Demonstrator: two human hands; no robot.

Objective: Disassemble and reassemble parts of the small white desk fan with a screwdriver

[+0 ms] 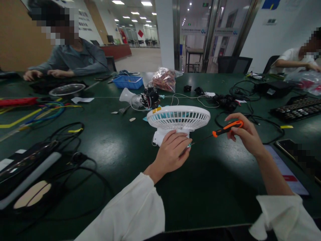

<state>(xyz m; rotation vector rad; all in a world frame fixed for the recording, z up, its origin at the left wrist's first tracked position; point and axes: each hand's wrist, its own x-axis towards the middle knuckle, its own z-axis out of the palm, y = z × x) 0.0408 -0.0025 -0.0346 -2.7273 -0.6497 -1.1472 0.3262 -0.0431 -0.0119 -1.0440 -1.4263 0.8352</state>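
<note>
Head view: left hand (173, 151) curled over the solid housing (159, 135) of the white fan (178, 119); right hand (242, 132) pinching the orange-and-black screwdriver (227, 129) by its handle, shaft aimed at the housing beside the left fingertips. Tip contact: can't tell. Fan is mid-table in front of the person, grille (173, 124) on the far side. Judging by looks: light, stiff plastic, housing smooth, maybe slippery, slats the fragile bit. Hold by housing, not slats. Counts: one fan, one screwdriver. Further out on the dark green table (205, 201): one white horn-shaped part (127, 96), one blue basket (127, 82), one clear bag (164, 80) of reddish bits, two small black pieces (199, 90). Two co-workers (72, 60) beyond, one each side.
</note>
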